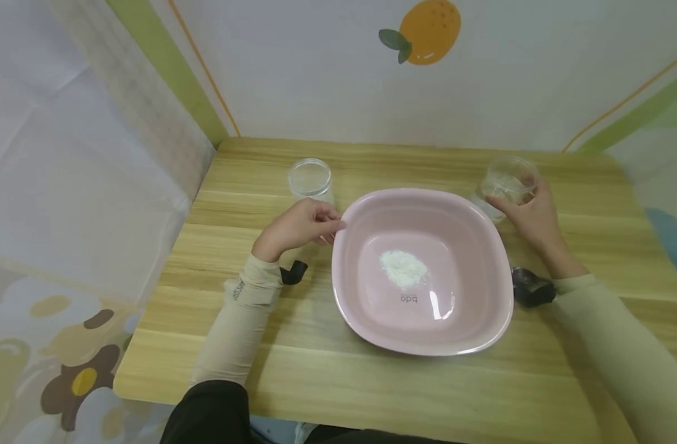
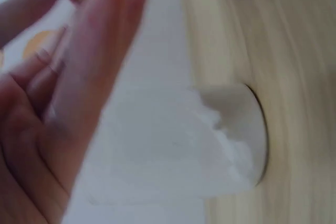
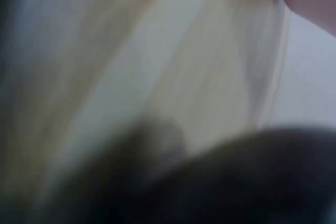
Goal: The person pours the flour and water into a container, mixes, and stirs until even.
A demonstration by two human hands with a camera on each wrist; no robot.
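1. Step in hand, as I read it: powder goes from small clear cups into the pink basin (image 1: pixel 422 271). One small heap of white powder (image 1: pixel 403 269) already lies at the basin's bottom, just left of centre.
2. Right hand (image 1: pixel 529 213) grips a clear cup (image 1: pixel 505 182) by its near side, fingers curled round the wall. The cup is tilted, mouth up and toward the camera, at the basin's far right corner. Looks like it rests on or just above the table (image 1: pixel 372 382); can't tell which.
3. That cup has a whitish film or residue inside. Whether it's emptied or part full isn't clear.
4. Left hand (image 1: pixel 299 225) sits at the basin's left rim, fingers loosely curled, tips at or very near the rim. No clear pinch on anything.
5. Second clear cup (image 1: pixel 310 179) stands upright just beyond the left hand, apart from the basin. In the left wrist view it shows white powder (image 2: pixel 220 135) inside, w/ the fingers (image 2: pixel 79 77) close beside it but not closed round it.
6. Next move, my guess: the left hand would need to wrap the upright cup and carry it over the basin's middle w/o knocking the rim.
7. Right wrist view is all blur; nothing usable there.
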